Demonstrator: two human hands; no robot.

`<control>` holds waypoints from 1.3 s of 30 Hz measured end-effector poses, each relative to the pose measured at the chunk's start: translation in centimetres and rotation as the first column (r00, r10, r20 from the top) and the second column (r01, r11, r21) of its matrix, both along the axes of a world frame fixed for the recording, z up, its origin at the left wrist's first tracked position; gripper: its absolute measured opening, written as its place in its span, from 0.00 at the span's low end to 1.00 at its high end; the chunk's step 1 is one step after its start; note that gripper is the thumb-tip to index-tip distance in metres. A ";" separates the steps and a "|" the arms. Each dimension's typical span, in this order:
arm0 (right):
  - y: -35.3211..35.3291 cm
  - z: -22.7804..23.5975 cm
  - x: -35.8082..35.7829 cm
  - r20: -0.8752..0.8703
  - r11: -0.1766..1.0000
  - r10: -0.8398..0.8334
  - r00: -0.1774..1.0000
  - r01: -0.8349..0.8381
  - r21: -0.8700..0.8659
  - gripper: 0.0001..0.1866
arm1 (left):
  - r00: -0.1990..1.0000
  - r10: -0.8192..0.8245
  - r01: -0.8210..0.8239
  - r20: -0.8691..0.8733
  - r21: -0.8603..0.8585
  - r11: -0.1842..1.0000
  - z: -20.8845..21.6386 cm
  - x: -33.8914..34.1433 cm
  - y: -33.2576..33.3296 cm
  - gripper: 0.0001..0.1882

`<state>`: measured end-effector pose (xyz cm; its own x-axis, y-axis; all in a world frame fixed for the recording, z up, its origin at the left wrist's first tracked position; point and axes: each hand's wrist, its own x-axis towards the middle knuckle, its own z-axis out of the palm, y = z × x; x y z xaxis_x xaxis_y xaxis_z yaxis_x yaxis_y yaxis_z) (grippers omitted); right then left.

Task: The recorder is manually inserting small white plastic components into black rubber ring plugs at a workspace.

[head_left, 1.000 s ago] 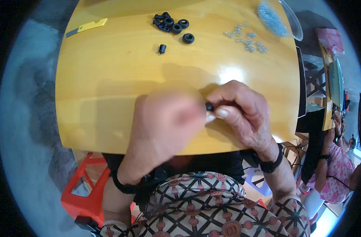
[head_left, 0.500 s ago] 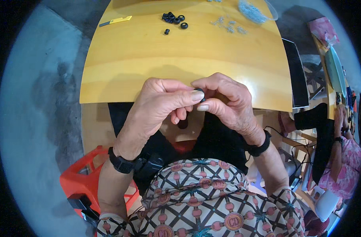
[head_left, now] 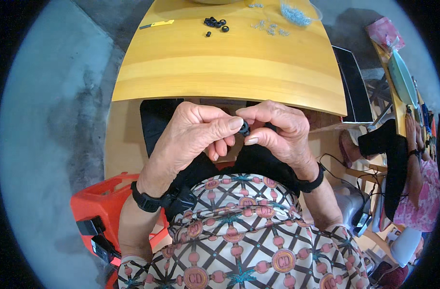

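Between my two hands, just off the table's near edge, is a small black ring-shaped part with a hole in its middle. My left hand pinches it between thumb and forefinger, the other fingers curled beneath. From the other side, my right hand closes round the same part, its thumb at the lower rim and its forefinger above. The fingers hide some of the part. Further off on the table lie several similar black parts in a cluster, with one round one and one small stubby one apart.
On the yellow wooden table lie a yellow cutter knife, loose small metal pieces and a clear container of them. A red stool stands at left. Another person sits at right beside a table with a pale green basin.
My view has shifted, and my hands with the black part now sit off the table's near edge instead of overlapping it. The part's ring face shows more.
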<state>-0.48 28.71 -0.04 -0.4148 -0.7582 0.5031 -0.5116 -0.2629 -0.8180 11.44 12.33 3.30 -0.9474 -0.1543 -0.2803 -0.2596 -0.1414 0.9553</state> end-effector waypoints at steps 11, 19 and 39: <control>0.0 0.4 0.4 -0.311 0.997 -0.072 0.948 0.055 -0.061 0.14 | 0.999 -0.025 0.024 0.020 0.039 0.999 -0.1 0.9 0.5 0.15; 0.4 0.4 0.1 -0.281 0.994 -0.028 0.959 -0.003 -0.110 0.15 | 1.000 -0.015 0.015 -0.004 0.085 0.996 0.1 0.7 0.8 0.15; 1.3 0.4 0.2 -0.321 0.998 -0.052 0.946 0.035 -0.059 0.12 | 0.998 -0.060 0.060 0.013 -0.020 0.998 -0.8 0.0 1.2 0.17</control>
<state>-0.31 30.03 0.35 -0.2560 -0.7125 0.6533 -0.7575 -0.2719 -0.5934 11.48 13.57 2.47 -0.9516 -0.1031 -0.2894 -0.2789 -0.1054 0.9545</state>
